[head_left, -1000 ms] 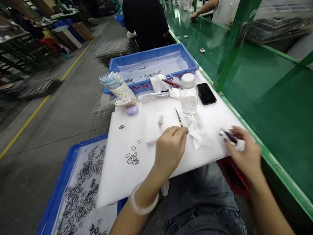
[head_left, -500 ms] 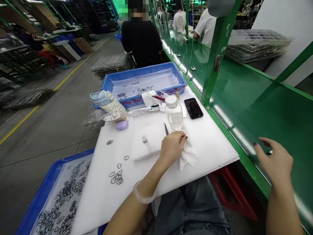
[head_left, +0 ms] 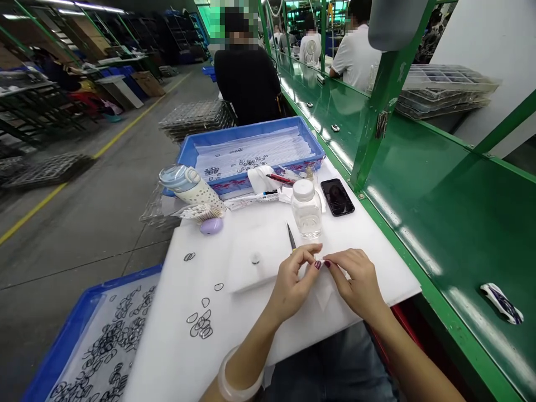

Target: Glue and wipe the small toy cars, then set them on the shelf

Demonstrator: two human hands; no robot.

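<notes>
My left hand [head_left: 294, 281] and my right hand [head_left: 358, 279] meet over the front of the white foam-topped table. Thumbs and fingers of both are closed in a pinch on a thin white cloth [head_left: 324, 295], which hangs down between them. Just behind the hands stands a clear jar with a white lid [head_left: 307, 215], part-filled with clear liquid. Pointed tweezers [head_left: 290, 237] lie to the left of it, their rear end hidden by my left hand. A white foam block [head_left: 247, 279] with a small round hollow is left of my hands.
Loose dark rings [head_left: 202, 324] lie on the table's left. A phone [head_left: 337, 196], a blue-lidded bottle [head_left: 190, 187], cotton swabs and a purple egg-shaped item [head_left: 211, 225] are farther back. Blue trays [head_left: 251, 129] hold more rings. On the green bench lies a white-and-dark car-shaped piece [head_left: 502, 303].
My right hand has come left from over the green bench to meet my left hand at the cloth. The white-and-dark piece now shows on the bench. The view has shifted slightly.
</notes>
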